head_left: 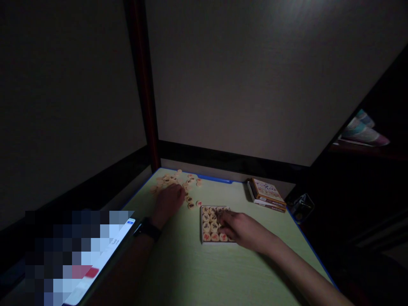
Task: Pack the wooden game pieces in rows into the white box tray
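Note:
A shallow white-edged box (202,229) lies on the table with Chinese chess pieces (214,226) set in rows, black characters behind and red ones along the front row. My right hand (240,229) reaches over its right side, fingers bent down and closed on a Chinese chess piece there; the fingertips cover much of it. A loose heap of Chinese chess pieces (172,177) spreads at the far left corner. Against the heap's near edge rests my left hand (168,199), its fingers curled in; what they hold, if anything, is hidden. A dark band circles the left wrist.
Two stacked flat boxes (267,193) sit at the table's far right. A lit screen (105,259) stands along the left edge. The pale green table (191,276) has a blue rim and meets a wall behind. Beyond its right corner is a dark container (301,208).

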`<state>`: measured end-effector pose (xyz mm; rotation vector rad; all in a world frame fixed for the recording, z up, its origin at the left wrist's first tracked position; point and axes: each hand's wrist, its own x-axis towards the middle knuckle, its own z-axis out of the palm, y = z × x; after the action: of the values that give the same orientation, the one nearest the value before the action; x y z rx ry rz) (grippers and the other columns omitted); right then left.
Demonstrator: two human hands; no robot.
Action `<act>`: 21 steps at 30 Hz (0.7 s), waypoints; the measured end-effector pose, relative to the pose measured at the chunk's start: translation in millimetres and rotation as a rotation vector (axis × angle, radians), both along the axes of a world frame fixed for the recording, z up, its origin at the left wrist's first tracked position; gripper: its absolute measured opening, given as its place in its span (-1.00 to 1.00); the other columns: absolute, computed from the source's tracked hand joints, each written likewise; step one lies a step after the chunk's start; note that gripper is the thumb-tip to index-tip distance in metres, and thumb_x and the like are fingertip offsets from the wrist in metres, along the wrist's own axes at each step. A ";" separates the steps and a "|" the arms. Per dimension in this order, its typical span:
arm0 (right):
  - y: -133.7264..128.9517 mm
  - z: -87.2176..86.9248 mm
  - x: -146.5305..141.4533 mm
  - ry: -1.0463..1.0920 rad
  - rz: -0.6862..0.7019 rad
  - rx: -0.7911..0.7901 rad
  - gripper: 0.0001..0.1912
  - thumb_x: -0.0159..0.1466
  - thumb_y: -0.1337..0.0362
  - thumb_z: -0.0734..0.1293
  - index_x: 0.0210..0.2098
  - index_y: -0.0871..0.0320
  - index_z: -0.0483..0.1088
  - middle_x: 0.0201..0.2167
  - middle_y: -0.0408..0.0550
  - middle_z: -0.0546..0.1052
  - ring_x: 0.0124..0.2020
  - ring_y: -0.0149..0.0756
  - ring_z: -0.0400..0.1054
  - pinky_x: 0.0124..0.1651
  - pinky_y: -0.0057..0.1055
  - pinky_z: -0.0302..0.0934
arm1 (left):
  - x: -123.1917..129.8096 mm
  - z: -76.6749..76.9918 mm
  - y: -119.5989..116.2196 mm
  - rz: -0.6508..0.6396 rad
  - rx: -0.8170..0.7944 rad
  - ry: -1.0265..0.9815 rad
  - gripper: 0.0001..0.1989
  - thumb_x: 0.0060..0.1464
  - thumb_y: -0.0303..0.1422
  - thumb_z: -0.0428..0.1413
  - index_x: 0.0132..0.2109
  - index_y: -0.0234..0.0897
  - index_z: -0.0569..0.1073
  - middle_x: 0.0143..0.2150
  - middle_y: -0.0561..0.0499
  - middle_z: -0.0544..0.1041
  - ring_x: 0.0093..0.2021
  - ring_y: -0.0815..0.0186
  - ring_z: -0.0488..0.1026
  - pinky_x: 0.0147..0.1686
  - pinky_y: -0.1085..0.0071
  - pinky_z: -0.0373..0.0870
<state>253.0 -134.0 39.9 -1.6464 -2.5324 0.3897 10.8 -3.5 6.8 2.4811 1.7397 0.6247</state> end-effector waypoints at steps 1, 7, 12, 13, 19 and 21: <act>0.8 -1.5 0.4 0.014 0.007 0.007 -0.95 0.35 0.32 0.29 -0.21 0.16 0.36 -0.27 0.01 0.54 -0.28 -0.24 0.41 -0.28 -0.41 0.10 | -0.5 1.4 0.6 0.033 -0.007 -0.026 -0.70 0.30 -0.34 -0.11 -0.29 -0.28 0.47 -0.22 -0.08 0.58 -0.19 0.27 0.49 -0.19 0.38 0.28; 6.4 -11.9 3.5 0.057 0.040 0.045 -0.97 0.32 0.34 0.33 -0.28 0.16 0.39 -0.28 0.00 0.53 -0.27 -0.25 0.42 -0.26 -0.42 0.15 | -2.9 6.3 3.6 0.177 -0.061 -0.119 -0.71 0.30 -0.30 -0.11 -0.31 -0.24 0.44 -0.26 -0.04 0.61 -0.26 0.27 0.51 -0.29 0.39 0.23; 5.8 -6.4 5.8 0.111 0.048 0.056 -0.95 0.29 0.35 0.37 -0.30 0.15 0.39 -0.31 -0.04 0.54 -0.30 -0.27 0.42 -0.28 -0.44 0.15 | -3.6 5.3 4.1 0.190 -0.067 -0.091 -0.70 0.31 -0.28 -0.12 -0.30 -0.23 0.44 -0.29 -0.03 0.62 -0.28 0.26 0.51 -0.33 0.40 0.20; 5.0 -4.3 5.7 0.116 0.041 0.055 -0.95 0.28 0.34 0.38 -0.29 0.15 0.39 -0.31 -0.04 0.54 -0.31 -0.28 0.41 -0.28 -0.44 0.15 | -3.6 5.0 3.8 0.183 -0.065 -0.084 -0.70 0.31 -0.28 -0.12 -0.29 -0.22 0.44 -0.29 -0.02 0.62 -0.28 0.26 0.52 -0.33 0.40 0.20; 1.8 -5.3 -3.9 0.030 -0.030 0.078 -0.86 0.31 0.20 0.36 -0.27 0.15 0.40 -0.27 0.00 0.56 -0.28 -0.22 0.43 -0.29 -0.42 0.13 | -2.2 4.0 0.9 0.143 -0.053 -0.019 -0.70 0.32 -0.27 -0.13 -0.27 -0.24 0.44 -0.27 -0.05 0.61 -0.26 0.26 0.53 -0.31 0.40 0.21; 1.4 -8.2 -8.2 -0.024 -0.052 0.086 -0.83 0.33 0.17 0.33 -0.24 0.16 0.41 -0.26 0.03 0.56 -0.26 -0.20 0.44 -0.29 -0.41 0.13 | -1.4 4.2 -0.2 0.133 -0.049 0.005 -0.69 0.32 -0.27 -0.14 -0.27 -0.24 0.44 -0.27 -0.05 0.62 -0.25 0.26 0.53 -0.30 0.40 0.22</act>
<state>244.8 -132.6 31.7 -1.6917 -2.4799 0.2538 9.4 -3.7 11.0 2.3521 1.9095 0.5772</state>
